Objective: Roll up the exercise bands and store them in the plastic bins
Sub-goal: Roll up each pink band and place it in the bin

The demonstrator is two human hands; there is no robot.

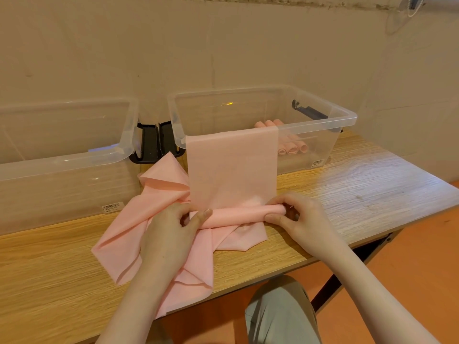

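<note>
A flat pink exercise band (pixel 231 167) hangs from the front rim of the right clear plastic bin (pixel 347 117) down to the table. Its near end is wound into a small roll (pixel 238 214). My left hand (pixel 173 227) pinches the roll's left end and my right hand (pixel 295 217) pinches its right end. Several loose pink bands (pixel 124 237) lie crumpled under the roll and under my left forearm. Three rolled pink bands (pixel 293 147) lie inside the right bin. The left clear bin (pixel 74 157) shows nothing inside.
Both bins stand on a wooden table (pixel 360 194) against a beige wall. Black latch handles (pixel 154 142) sit between the bins, and another (pixel 310 111) is on the right bin's far rim. My knee (pixel 280 314) shows below the table's front edge, above an orange floor.
</note>
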